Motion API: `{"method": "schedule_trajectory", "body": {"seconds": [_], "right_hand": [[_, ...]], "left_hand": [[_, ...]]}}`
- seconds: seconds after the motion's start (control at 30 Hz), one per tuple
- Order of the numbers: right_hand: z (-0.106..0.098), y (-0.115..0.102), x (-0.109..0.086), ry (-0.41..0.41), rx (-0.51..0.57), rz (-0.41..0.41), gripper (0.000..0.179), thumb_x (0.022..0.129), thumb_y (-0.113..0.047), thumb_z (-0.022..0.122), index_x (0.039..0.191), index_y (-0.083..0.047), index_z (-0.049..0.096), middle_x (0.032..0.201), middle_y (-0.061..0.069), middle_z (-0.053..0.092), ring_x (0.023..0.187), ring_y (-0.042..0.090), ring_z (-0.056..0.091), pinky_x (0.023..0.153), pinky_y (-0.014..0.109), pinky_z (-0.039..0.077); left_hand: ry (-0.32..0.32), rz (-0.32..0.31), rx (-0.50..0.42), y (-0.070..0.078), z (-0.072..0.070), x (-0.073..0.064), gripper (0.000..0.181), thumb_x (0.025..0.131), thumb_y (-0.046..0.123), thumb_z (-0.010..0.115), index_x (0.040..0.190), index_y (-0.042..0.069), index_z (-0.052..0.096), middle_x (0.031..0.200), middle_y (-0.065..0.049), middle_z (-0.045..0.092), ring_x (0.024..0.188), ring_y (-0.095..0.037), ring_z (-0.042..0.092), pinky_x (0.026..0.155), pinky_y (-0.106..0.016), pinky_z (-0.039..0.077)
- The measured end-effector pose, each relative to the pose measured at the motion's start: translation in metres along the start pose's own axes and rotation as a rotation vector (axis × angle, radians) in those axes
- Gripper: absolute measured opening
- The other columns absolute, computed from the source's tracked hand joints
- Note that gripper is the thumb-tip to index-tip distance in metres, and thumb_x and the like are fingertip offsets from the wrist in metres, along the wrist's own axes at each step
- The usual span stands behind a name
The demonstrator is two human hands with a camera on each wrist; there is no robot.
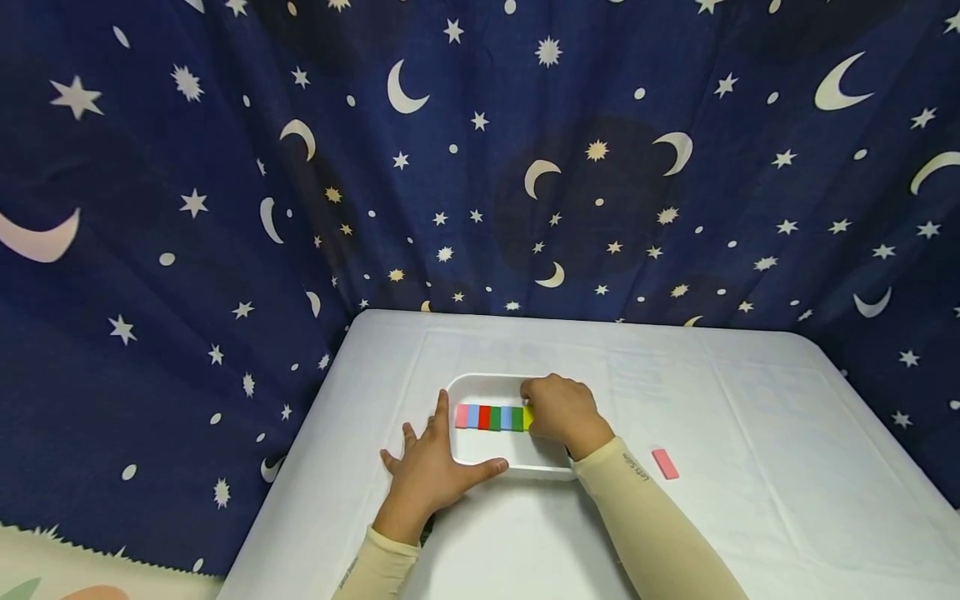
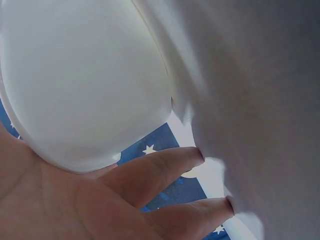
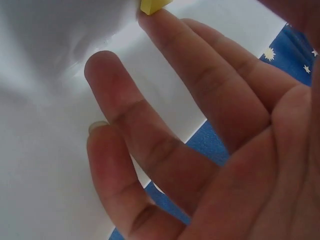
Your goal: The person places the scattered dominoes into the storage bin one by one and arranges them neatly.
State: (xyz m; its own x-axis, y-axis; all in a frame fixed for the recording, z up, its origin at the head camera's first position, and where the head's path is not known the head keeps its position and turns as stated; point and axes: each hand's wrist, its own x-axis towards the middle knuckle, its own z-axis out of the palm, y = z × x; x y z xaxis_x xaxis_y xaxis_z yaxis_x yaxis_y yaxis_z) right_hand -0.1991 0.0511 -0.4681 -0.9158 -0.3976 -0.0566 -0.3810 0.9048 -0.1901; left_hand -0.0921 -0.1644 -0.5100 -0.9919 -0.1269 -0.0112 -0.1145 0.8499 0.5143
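A white tray (image 1: 517, 475) with rounded corners holds a row of small coloured blocks (image 1: 495, 418) in pink, light blue, red, green and yellow, set side by side. My left hand (image 1: 429, 475) spreads around the tray's left end, with the thumb along the near rim and the palm against its wall. Over the tray's right part, my right hand (image 1: 564, 411) holds the yellow block (image 1: 528, 418) at the right end of the row. In the right wrist view that yellow block (image 3: 154, 5) sits at a fingertip; the thumb's grip is mostly hidden.
A single pink block (image 1: 665, 463) lies on the white-covered table (image 1: 750, 433), right of the tray and beside the right forearm. Behind and left of the table hangs a dark blue curtain (image 1: 480, 167) with stars and moons.
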Motion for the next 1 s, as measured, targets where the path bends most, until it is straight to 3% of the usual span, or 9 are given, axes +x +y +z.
{"method": "schedule_trajectory", "body": {"seconds": [0.83,1.0], "right_hand": [[-0.0001,0.0026,0.0001,-0.039,0.014,0.026,0.054,0.068,-0.015,0.093,0.12,-0.018,0.079,0.085,-0.008,0.067,0.078,0.019,0.059,0.077,0.05,0.053],[-0.0036,-0.0028,-0.0024,-0.043,0.005,0.008,0.06,0.068,-0.016,0.094,0.125,-0.019,0.077,0.092,-0.006,0.071,0.08,0.019,0.059,0.076,0.049,0.054]], "left_hand": [[-0.002,0.009,-0.002,0.0023,-0.0006,-0.0007,0.149,0.056,0.104,0.064,0.172,0.029,0.008,0.164,-0.007,0.045,0.148,-0.063,0.027,0.101,-0.093,0.009],[-0.001,0.007,0.001,-0.0001,0.0002,-0.0024,0.15,0.055,0.104,0.063,0.172,0.028,0.008,0.163,-0.008,0.045,0.148,-0.063,0.027,0.101,-0.093,0.009]]}}
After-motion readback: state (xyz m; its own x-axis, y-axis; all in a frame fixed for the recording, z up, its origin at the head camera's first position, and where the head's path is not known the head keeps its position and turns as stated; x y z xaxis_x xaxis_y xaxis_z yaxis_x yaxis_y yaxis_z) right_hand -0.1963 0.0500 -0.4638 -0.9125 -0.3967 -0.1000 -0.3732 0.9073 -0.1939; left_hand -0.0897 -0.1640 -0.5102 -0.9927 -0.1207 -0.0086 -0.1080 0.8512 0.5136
